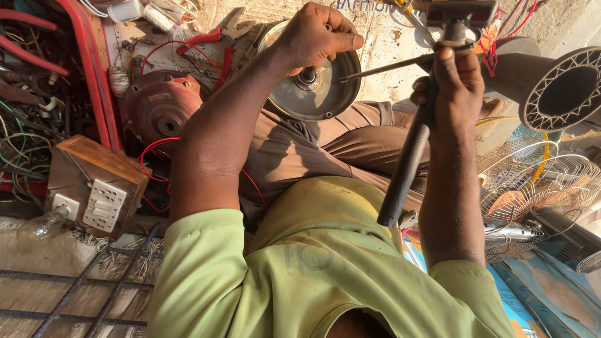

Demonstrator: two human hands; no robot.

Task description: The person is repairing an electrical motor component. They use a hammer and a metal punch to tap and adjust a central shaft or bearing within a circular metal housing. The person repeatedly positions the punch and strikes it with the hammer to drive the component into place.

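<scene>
My left hand (316, 34) is closed over the top edge of a round silver metal motor cover (313, 94) that rests against my knee. My right hand (457, 87) grips the dark handle of a hammer (407, 163), whose head (466, 12) is up at the top edge of the view. A thin metal rod (382, 67) runs from under my right thumb to the cover's hub, its tip close to the centre shaft. Whether the rod touches the shaft I cannot tell.
A reddish-brown motor housing (159, 109) lies left of the cover, with red pliers (206, 37) beyond it. A wooden switch box (100, 181), a bulb (41, 225) and tangled wires (25, 125) fill the left. A wire fan guard (538, 175) and a grey housing (557, 87) stand right.
</scene>
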